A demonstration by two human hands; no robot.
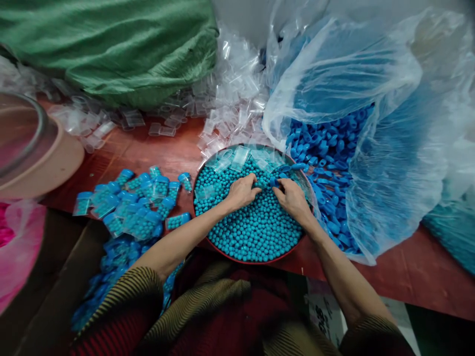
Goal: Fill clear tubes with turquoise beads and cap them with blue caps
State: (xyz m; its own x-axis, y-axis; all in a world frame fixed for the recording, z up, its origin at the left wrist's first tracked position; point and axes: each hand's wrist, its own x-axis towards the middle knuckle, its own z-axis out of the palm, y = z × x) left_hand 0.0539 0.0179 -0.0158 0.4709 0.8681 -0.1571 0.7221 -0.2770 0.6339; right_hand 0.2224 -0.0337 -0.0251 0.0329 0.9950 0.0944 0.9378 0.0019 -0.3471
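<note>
Pink plastic film (27,267) bulges at the lower left, below a peach-coloured tub (65,160) that stands at the edge of the red-brown surface (126,155). Farther back, a big green cloth bundle (144,54) rests among loose clear containers (102,129). Nearer the person, small filled containers (143,217) with blue tops lie heaped at the front edge of the surface, some on their sides, and a second blue heap (120,262) shows below them.

Next comes a round tray (260,262) with a dark red rim, filled with turquoise beads (256,232); several clear pieces (241,157) lie on the beads toward the far side. Over the middle of the tray, the left hand (243,191) has its fingers curled, thumb near forefinger; whether they grip anything I cannot tell. Facing it, the right hand (293,199) pinches a blue cap (274,181) between thumb and fingers, just above the beads.

Behind the tray rises a pile of clear plastic pieces (237,91). Beside the tray, more blue caps (326,143) spill from a translucent bag (389,173), and teal material (454,227) shows at the far right.
</note>
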